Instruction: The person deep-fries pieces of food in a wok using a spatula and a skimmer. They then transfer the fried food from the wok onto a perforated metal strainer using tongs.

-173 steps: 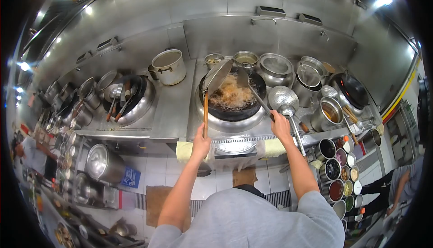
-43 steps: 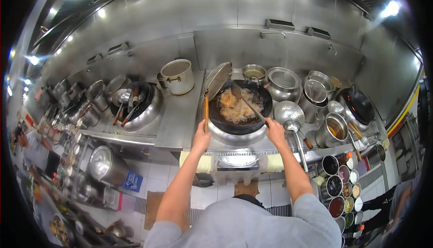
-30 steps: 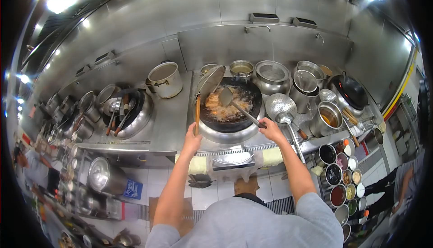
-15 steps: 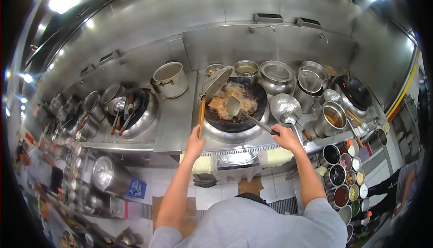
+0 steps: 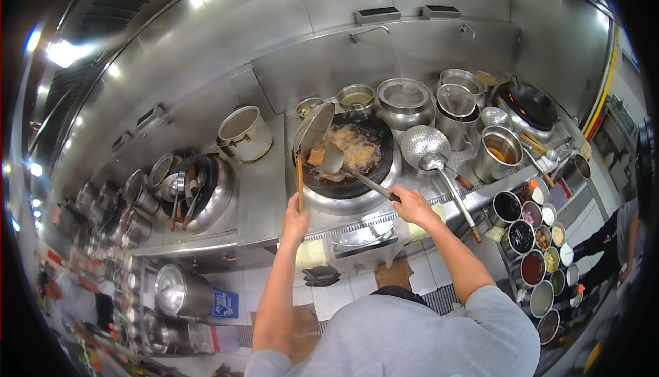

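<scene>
My left hand is closed around the wooden handle of a mesh strainer, which leans up over the left rim of the wok. My right hand is closed around the dark grip of a metal ladle. The ladle's head sits in the left half of the wok, close to the strainer. Golden-brown fried pieces lie beside the ladle's head, against the strainer side. More pieces float to the right in foaming oil. What lies behind the ladle's head is hidden.
A perforated skimmer rests right of the wok. Behind stand a lidded pot and a pot with a sieve. A tall pot is at the left. Seasoning tins line the right; a person stands beyond.
The ladle's head has moved left in the wok, nearer the strainer. The fried pieces have shifted and spread apart. The camera view has turned somewhat. Both hands keep their holds.
</scene>
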Demonstrator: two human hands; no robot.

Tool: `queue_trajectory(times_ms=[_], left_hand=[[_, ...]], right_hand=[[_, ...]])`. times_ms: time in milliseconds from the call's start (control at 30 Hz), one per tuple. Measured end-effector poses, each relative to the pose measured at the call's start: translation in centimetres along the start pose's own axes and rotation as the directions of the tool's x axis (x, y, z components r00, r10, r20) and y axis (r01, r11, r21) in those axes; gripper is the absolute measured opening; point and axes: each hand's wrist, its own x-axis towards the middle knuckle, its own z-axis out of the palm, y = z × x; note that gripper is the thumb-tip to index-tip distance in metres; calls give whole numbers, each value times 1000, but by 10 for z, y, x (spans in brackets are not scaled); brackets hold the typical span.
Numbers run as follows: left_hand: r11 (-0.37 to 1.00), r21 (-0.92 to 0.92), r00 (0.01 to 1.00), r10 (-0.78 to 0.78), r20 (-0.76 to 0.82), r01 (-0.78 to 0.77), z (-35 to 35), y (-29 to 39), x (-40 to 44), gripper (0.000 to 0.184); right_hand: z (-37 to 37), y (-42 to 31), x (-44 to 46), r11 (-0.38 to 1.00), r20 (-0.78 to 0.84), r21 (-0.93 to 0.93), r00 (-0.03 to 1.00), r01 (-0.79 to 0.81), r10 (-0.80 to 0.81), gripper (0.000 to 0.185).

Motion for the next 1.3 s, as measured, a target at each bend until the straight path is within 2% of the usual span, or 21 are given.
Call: queue_trajectory(times_ms=[133, 200, 300, 400, 467, 600, 700, 767, 867, 900, 967, 1100, 1133, 1167, 1233, 1300], left_hand=[[997, 22, 997, -80, 16, 80, -1, 10, -6, 73], [995, 28, 995, -97, 16, 97, -1, 3, -3, 73], [1000, 13, 1000, -18, -3, 19, -1, -14, 1, 74], [994, 113, 1000, 7, -17, -5, -4, -18, 2, 73], [998, 52, 999, 32, -32, -30, 0, -18, 3, 73], [998, 62, 999, -2, -44, 5, 10, -5, 9, 68], [983, 162, 994, -73, -80, 86, 14, -12, 21, 68], [997, 83, 996, 6, -92, 2, 15, -22, 30, 69], [997, 82, 998, 15, -56, -10, 5, -19, 35, 75], [996, 85, 998, 18, -57, -13, 2, 1, 27, 75], [992, 20, 992, -128, -9, 128, -6, 28, 5, 74], [992, 43, 992, -120, 28, 118, -13, 18, 2, 72], [994, 63, 995, -92, 40, 89, -11, 14, 4, 72], [995, 83, 997, -63, 55, 58, -9, 11, 4, 71], [994, 75, 994, -89, 61, 84, -2, 16, 2, 70], [992, 69, 992, -111, 60, 107, 1, 19, 3, 69]], right_hand=[[-1, -1, -2, 995, -32, -104, 999, 6, -9, 26], [0, 1, 2, 971, -15, -237, 999, 24, -28, 26], [1, -10, 0, 956, -54, -291, 998, 20, -38, 20], [-2, -21, -2, 943, -85, -333, 995, 20, -51, 18], [4, -7, 15, 947, -79, -319, 995, 38, -67, 19], [24, 21, 34, 968, -108, -252, 993, 14, -42, 27], [48, 47, 56, 985, -116, -171, 993, 17, -37, 26], [59, 63, 69, 999, -134, -9, 990, 34, -34, 29], [58, 72, 75, 999, -77, 30, 997, 24, -21, 32], [51, 72, 76, 999, -81, 33, 996, 25, -22, 32], [31, 75, 67, 994, 27, 103, 999, -24, 22, 34], [-12, 65, 56, 999, 43, 39, 999, -16, 15, 37], [-8, 70, 61, 997, -36, -9, 996, 76, -76, 35], [1, 72, 63, 997, -32, -10, 997, 71, -72, 35], [25, 73, 75, 988, -72, -136, 994, 72, -82, 33], [47, 74, 73, 978, -128, -154, 979, 140, -160, 28]])
